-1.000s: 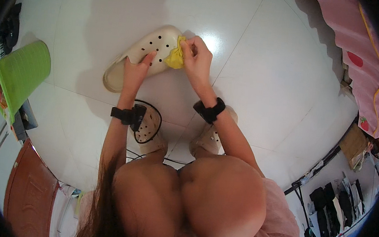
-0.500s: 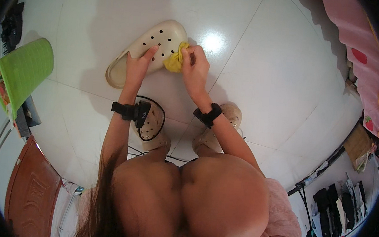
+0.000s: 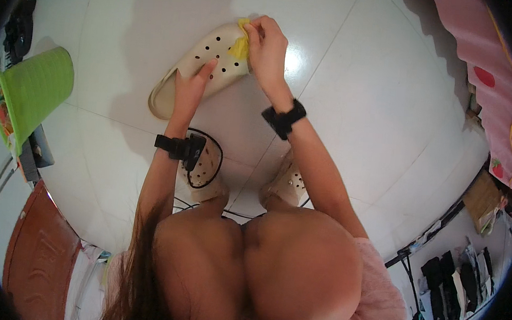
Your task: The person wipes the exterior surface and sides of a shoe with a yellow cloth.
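You are crouched over a white tiled floor (image 3: 356, 108), knees filling the lower middle of the view, with both arms reaching forward to a cream perforated clog (image 3: 200, 65) that lies on the tiles ahead of you, its toe end pointing up and to the right and its heel end down and to the left. Your left hand (image 3: 188, 88) rests flat on the upper of the clog, fingers stretched out and pressing on it rather than curled round anything, so it grips nothing but steadies the shoe. Your right hand (image 3: 268, 46) is bunched around a yellow cloth (image 3: 240, 45), pinching it between fingers and thumb and holding it against the toe end of the clog, right at the edge by the holes. Each wrist carries a black band, the one on the left with a black cable looping down toward your feet. On your feet you wear a pair of similar pale clogs (image 3: 287, 180), just below your forearms and near your knees. Off to your left, well apart from the shoe, stands a green ribbed bin (image 3: 30, 91) with a few small items beside it, and below it a brown wooden panel (image 3: 37, 263). Along the right rim hangs a pink fabric (image 3: 491, 70) with red spots.
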{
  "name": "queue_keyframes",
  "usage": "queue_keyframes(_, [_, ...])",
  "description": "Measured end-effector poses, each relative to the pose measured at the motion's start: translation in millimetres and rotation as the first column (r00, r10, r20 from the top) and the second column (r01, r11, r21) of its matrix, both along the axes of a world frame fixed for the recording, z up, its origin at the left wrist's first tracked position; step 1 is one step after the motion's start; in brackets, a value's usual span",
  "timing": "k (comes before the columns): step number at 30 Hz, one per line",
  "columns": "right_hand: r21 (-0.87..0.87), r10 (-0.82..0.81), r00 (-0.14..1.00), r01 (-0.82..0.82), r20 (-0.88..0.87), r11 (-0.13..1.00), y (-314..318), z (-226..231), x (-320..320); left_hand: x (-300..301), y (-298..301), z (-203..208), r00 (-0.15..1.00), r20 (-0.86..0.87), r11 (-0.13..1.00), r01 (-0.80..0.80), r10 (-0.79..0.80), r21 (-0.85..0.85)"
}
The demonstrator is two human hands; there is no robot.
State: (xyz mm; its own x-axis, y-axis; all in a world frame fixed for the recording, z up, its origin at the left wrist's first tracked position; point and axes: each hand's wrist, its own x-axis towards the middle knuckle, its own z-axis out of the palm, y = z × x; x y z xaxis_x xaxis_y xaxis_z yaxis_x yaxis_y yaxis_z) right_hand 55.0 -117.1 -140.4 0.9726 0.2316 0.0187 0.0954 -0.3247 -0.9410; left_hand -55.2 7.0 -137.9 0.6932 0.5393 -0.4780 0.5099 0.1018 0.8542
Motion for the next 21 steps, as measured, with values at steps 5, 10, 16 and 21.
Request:
queue_keyframes(5, [-0.038,-0.016,0.994,0.012,-0.112,0.999,-12.0,-7.6,-29.7,-6.3,2.7,-1.5,0.999,-0.028,0.999,-0.038,0.037,-0.039])
queue_keyframes(10, [-0.071,-0.03,0.988,0.019,-0.15,0.997,-23.1,-3.0,-65.9,-4.0,1.6,-5.0,1.0,0.001,0.998,-0.018,0.018,0.052])
queue_keyframes(16, [-0.075,0.107,0.992,-0.112,-0.059,0.991,-24.7,-1.5,-75.2,-3.8,-0.2,1.5,0.999,0.036,0.999,-0.018,0.017,0.03])
queue_keyframes(21, [-0.127,0.189,0.973,-0.173,0.131,0.977,-16.9,1.4,-46.0,-3.0,-2.1,3.2,0.996,0.075,0.999,-0.05,0.05,-0.003])
